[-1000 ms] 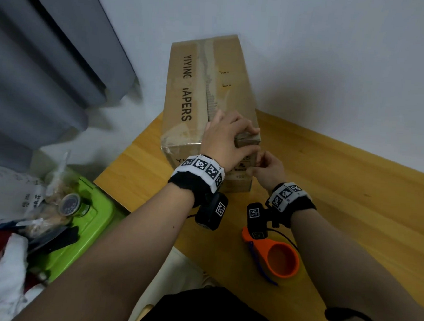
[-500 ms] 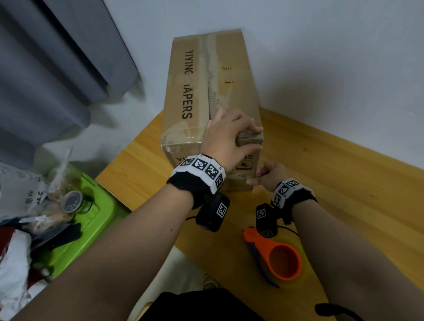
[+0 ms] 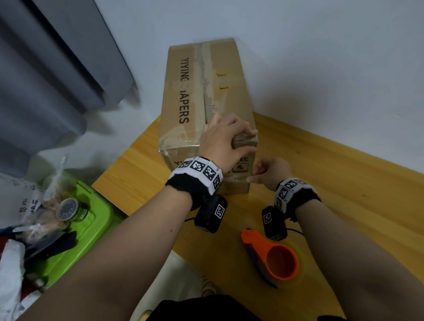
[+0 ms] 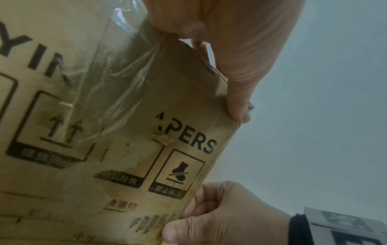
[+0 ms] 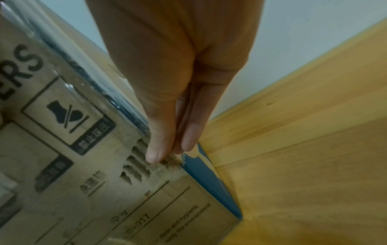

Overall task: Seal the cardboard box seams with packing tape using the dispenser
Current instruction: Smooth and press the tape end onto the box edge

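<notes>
A tall cardboard box (image 3: 185, 95) printed "PAPERS" stands on the wooden table (image 3: 354, 195) against the wall. My left hand (image 3: 227, 141) grips its near top right corner, fingers over the top and thumb on the near face (image 4: 236, 99). Wrinkled clear tape (image 4: 117, 69) runs down that face from under the palm. My right hand (image 3: 268, 171) pinches the box's near right vertical edge low down, thumb on the printed face (image 5: 154, 154) and fingers round the side. The orange tape dispenser (image 3: 274, 257) lies on the table under my right wrist, and neither hand touches it.
A green bin (image 3: 94, 214) piled with bags and a jar sits left of the table, below its level. Grey curtains (image 3: 36, 73) hang at the far left. The white wall is right behind the box. Bare tabletop stretches to the right.
My right hand has slid a little down the box's near right edge and its wrist has swung right. The left hand keeps its hold on the top corner.
</notes>
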